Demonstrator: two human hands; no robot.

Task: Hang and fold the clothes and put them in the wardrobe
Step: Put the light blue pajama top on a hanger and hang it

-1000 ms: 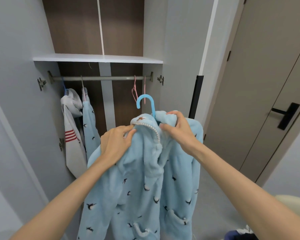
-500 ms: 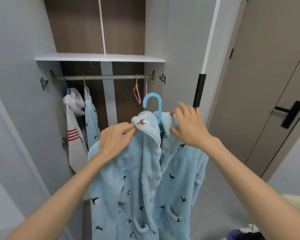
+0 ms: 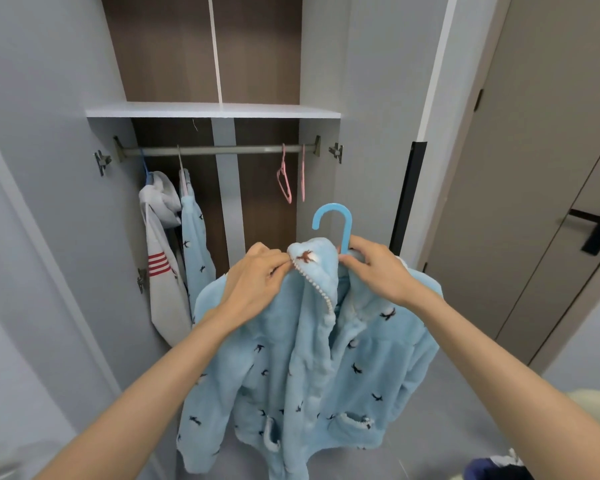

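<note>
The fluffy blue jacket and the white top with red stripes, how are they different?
The fluffy blue jacket is light blue with small dark birds; the white top has red stripes. The jacket is outside the wardrobe, the left hand pinching its collar and the right hand gripping its blue hanger, whose hook is not on the rail; the white top hangs from the rail, at the left end. Both are on hangers.

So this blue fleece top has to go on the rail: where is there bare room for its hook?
The rail is bare between the hung blue printed garment and the pink hangers. The left end is crowded: the white striped top and that garment hang side by side. Right of the pink hangers, little room.
</note>
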